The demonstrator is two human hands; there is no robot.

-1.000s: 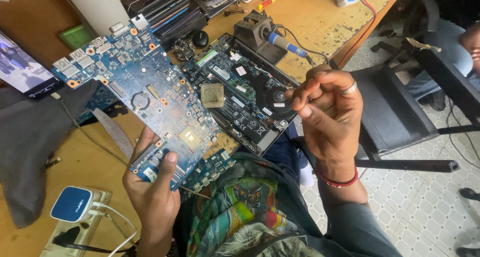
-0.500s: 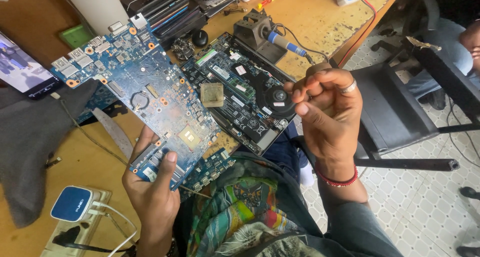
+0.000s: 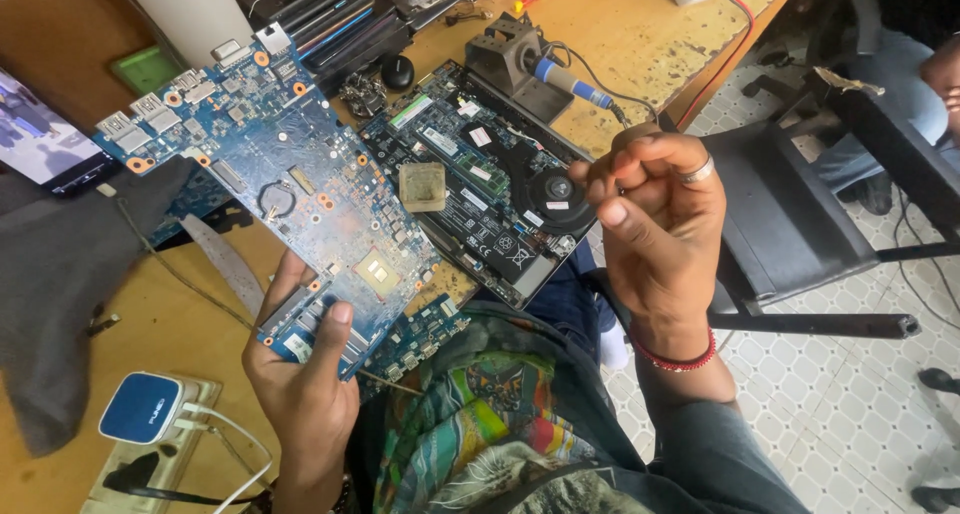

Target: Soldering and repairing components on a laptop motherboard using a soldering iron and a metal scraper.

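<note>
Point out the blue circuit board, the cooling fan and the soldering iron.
blue circuit board (image 3: 290, 189), head view, middle of its face.
cooling fan (image 3: 553, 187), head view, the hub.
soldering iron (image 3: 565, 79), head view, blue handle.

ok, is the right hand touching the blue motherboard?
No, the right hand is raised apart over the opened laptop; only the left hand holds the blue motherboard.

This is an electronics repair workshop. A scuffed wooden worktop (image 3: 640, 44) carries an opened laptop (image 3: 490, 189) with its fan exposed, a blue circuit board (image 3: 290, 189), a soldering iron (image 3: 570, 82) in its stand, stacked laptop parts (image 3: 330, 14) and a power strip (image 3: 150, 454). A black office chair (image 3: 790, 214) stands on the tiled floor (image 3: 850, 414).
</note>
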